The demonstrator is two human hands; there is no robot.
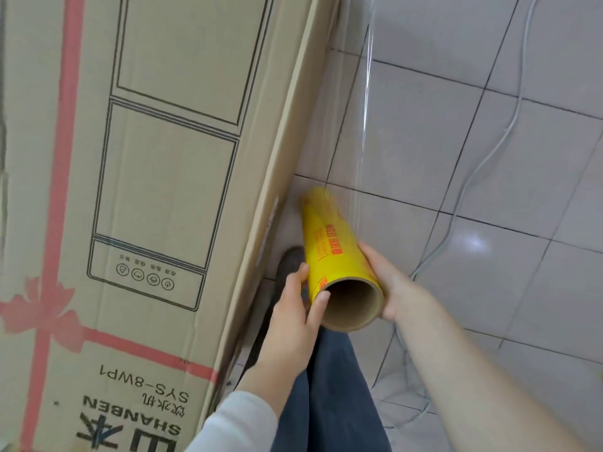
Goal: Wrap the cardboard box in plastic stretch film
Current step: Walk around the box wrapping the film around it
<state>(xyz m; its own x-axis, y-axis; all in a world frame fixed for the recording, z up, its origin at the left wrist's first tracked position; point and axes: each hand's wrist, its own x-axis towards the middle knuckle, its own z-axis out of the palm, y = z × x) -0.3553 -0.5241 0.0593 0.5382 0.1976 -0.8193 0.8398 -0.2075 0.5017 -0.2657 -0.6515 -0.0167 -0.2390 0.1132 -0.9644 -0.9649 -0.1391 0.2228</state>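
A tall cardboard box (156, 177) with a printed appliance outline and a pink ribbon pattern fills the left side of the head view. Just right of its edge I hold a yellow roll of stretch film (329, 243) with a brown cardboard core facing me. My left hand (293, 308) grips the near end of the roll from the left. My right hand (391, 288) grips it from the right. A clear sheet of film (362, 102) runs from the roll up along the box's right side.
The floor is pale glossy tile (509, 262) with dark grout lines. A thin grey cable (509, 125) trails across it on the right. My blue trouser leg (329, 393) and a dark shoe (287, 265) stand close to the box's lower edge.
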